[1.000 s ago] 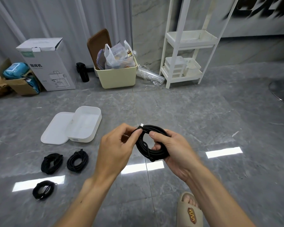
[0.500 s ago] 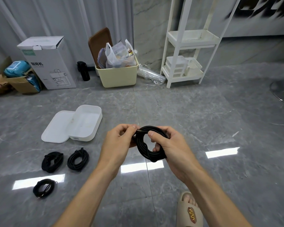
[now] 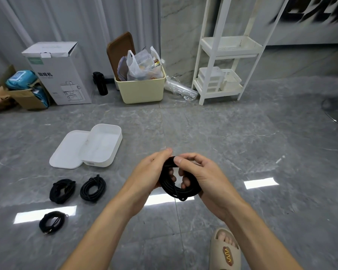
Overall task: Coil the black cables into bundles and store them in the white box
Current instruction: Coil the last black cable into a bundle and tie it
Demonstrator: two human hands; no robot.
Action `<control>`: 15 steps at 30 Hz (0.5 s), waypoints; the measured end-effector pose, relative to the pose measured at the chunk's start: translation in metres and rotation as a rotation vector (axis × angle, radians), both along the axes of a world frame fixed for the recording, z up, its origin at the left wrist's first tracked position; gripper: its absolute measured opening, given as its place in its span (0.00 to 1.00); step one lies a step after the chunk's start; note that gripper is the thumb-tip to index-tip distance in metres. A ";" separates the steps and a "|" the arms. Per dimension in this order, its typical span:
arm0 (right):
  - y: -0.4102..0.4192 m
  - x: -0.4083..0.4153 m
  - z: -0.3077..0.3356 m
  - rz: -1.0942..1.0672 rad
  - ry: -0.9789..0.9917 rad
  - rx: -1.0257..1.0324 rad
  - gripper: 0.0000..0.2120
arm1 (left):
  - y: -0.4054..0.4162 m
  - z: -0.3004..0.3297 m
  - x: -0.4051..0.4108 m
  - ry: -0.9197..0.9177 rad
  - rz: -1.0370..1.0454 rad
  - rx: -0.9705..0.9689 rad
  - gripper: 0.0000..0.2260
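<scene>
Midair, black cable coil (image 3: 180, 189) between both hands' fingers (image 3: 179, 160).

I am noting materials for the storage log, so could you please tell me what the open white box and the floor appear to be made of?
The open white rectangular box looks like matte moulded plastic, judging by its rounded corners and even, dull white walls. The grey veined floor looks like polished stone or marble-look tile: it mirrors the ceiling lights and shows thin joint lines.

I see open grey floor (image 3: 213, 133) between my hands and the white box (image 3: 103, 145). Three coiled bundles (image 3: 93, 189) lie left of that path, the box's lid (image 3: 66, 152) beyond them.
</scene>
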State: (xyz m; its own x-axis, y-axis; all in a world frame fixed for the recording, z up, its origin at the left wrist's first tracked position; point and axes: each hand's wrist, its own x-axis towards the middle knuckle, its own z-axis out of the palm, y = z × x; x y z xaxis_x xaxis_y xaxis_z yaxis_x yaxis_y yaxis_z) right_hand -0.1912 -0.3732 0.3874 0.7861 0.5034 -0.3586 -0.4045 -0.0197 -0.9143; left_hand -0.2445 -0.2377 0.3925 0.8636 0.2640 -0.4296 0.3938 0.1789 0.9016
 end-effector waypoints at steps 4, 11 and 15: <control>-0.001 0.000 -0.001 0.060 0.066 0.023 0.16 | -0.004 -0.003 0.002 -0.073 0.147 -0.164 0.17; -0.002 0.004 0.005 0.015 0.254 0.275 0.09 | 0.002 0.004 0.002 -0.155 0.115 -0.551 0.19; -0.005 0.003 0.004 0.060 0.223 0.235 0.12 | 0.008 0.007 -0.002 -0.096 -0.030 -0.653 0.28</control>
State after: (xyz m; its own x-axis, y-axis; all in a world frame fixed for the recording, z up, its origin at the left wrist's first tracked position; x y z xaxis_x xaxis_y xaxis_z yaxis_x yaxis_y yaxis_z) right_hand -0.1878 -0.3785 0.3914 0.6673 0.6361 -0.3874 -0.6002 0.1514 -0.7854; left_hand -0.2468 -0.2292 0.3997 0.9089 -0.0491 -0.4140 0.3302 0.6912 0.6429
